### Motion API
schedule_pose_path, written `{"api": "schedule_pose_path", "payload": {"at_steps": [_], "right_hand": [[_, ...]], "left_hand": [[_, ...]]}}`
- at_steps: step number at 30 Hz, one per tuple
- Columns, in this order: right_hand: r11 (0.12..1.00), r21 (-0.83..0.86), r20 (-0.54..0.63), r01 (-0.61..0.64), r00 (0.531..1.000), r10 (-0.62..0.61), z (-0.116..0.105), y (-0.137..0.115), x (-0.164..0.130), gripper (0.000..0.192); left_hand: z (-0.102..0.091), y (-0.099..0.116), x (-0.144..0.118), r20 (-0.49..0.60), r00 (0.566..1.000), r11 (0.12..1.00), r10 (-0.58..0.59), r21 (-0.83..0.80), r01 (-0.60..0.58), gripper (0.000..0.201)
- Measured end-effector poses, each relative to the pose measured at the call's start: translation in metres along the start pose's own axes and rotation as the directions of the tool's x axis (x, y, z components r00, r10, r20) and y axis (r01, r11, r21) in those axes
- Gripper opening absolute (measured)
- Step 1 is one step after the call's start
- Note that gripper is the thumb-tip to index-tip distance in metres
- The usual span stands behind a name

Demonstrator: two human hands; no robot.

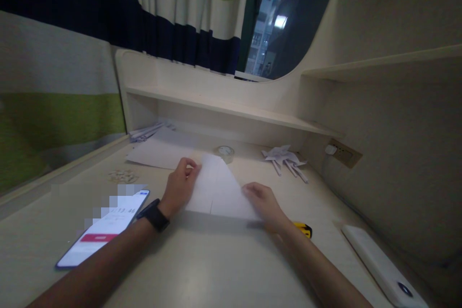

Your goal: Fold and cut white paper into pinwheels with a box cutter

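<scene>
A white sheet of paper (219, 187), folded toward a point at its far end, lies on the pale desk (202, 269). My left hand (180, 184), with a black watch on its wrist, pinches the sheet's upper left edge. Over at the sheet's lower right edge, my right hand (265, 202) presses down with its fingers on the paper.
A lit phone (108, 231) lies at the left. Flat white sheets (162, 151) and a tape roll (225, 152) lie behind the fold. Folded paper pieces (285, 159) sit at the back right. A yellow-black object (303, 229) and a white device (382, 264) lie at the right.
</scene>
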State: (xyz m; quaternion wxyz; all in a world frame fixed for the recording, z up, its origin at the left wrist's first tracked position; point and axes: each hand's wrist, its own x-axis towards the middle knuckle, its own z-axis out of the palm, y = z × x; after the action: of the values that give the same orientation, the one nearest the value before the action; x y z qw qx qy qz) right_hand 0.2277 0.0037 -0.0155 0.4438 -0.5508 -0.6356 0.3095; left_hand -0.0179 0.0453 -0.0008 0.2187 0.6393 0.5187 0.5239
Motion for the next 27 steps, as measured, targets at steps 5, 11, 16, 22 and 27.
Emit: {"api": "schedule_pose_path", "payload": {"at_steps": [5, 11, 16, 22, 27], "right_hand": [[0.999, -0.006, 0.006, 0.032, 0.999, -0.032, 0.004, 0.009, -0.006, 0.036], [0.996, 0.047, 0.106, -0.071, 0.992, 0.066, 0.014, 0.013, -0.011, 0.033], [0.998, -0.008, 0.003, -0.064, 0.998, 0.064, 0.017, 0.014, -0.012, 0.023], [0.999, -0.028, -0.087, -0.018, 0.996, 0.016, 0.014, 0.021, -0.01, 0.024], [0.998, -0.022, -0.094, -0.051, 0.994, 0.048, 0.012, 0.023, -0.009, 0.024]], "left_hand": [[0.001, -0.001, -0.003, 0.025, 1.0, 0.991, 0.018, 0.135, -0.021, 0.019], [0.01, -0.005, -0.01, 0.021, 1.0, 0.998, 0.009, 0.07, -0.01, 0.022], [0.018, -0.004, -0.014, 0.243, 0.953, 0.931, -0.183, -0.269, 0.247, 0.047], [0.009, 0.005, -0.015, 0.439, 0.884, 0.807, -0.159, -0.459, 0.373, 0.032], [0.007, 0.005, -0.011, 0.332, 0.927, 0.921, -0.174, -0.278, 0.273, 0.035]]}}
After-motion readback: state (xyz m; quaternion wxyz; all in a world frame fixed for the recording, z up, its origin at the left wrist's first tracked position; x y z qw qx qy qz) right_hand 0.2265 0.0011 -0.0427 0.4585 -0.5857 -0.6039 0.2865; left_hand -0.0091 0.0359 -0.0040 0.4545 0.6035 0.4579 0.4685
